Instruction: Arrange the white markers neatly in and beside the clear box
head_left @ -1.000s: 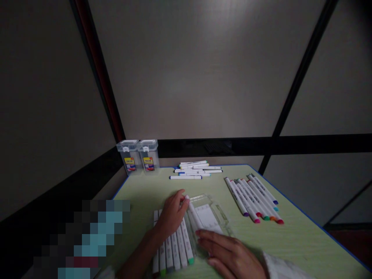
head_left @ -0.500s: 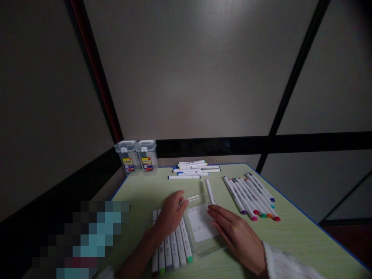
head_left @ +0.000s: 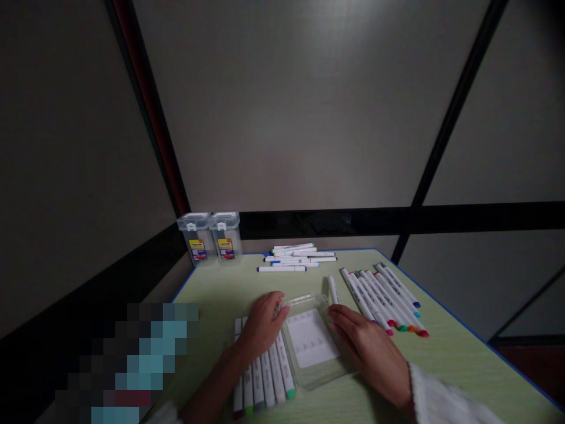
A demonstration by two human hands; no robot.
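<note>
A clear plastic case point(head_left: 322, 377) with a white card inside lies flat in front of me. The fingers and thumb of my left hand point(head_left: 265, 324) close on its far left corner, and that forearm passes over a row of white markers point(head_left: 269, 383) with coloured ends. Held between the fingertips of my right hand point(head_left: 368, 347) is a white marker point(head_left: 332, 288), pointing up and away at the case's far right side. Its lower end is hidden by my fingers.
To the right, several white markers point(head_left: 384, 297) lie side by side with colourful caps. More markers point(head_left: 295, 259) are piled at the back of the green table point(head_left: 441, 371). Two lidded clear containers point(head_left: 226, 241) stand at the back left, near the wall.
My right hand has moved to the right with the marker, from over the case to its right edge, uncovering more of the white card. The left hand stays at the corner.
</note>
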